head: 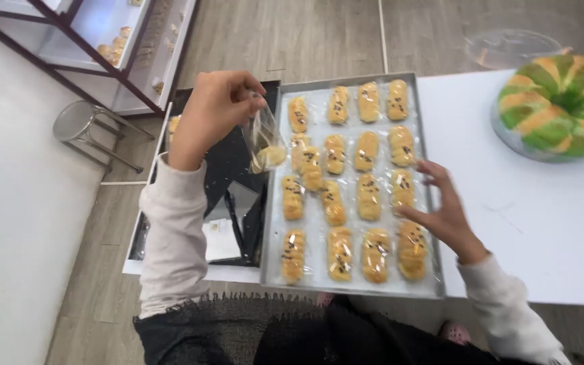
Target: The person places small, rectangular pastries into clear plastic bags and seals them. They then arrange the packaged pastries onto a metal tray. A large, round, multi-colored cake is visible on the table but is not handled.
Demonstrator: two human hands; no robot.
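Observation:
My left hand [214, 111] is raised over the left edge of a metal tray [353, 287], pinching the top of a clear plastic bag [263, 138] with one golden oblong pastry inside. My right hand [444, 209] hovers with fingers spread over the tray's right side, touching or just above a wrapped pastry [411, 250]. The tray holds several rows of oblong pastries [336, 206], each in clear wrap and dotted with dark seeds.
A black tray [228, 169] with clear wrappers lies left of the metal tray. A green-and-orange ring cake [562, 101] sits on the white table [542, 223] at the right. A metal stool [79, 125] and a glass display shelf [116, 47] stand on the floor at the left.

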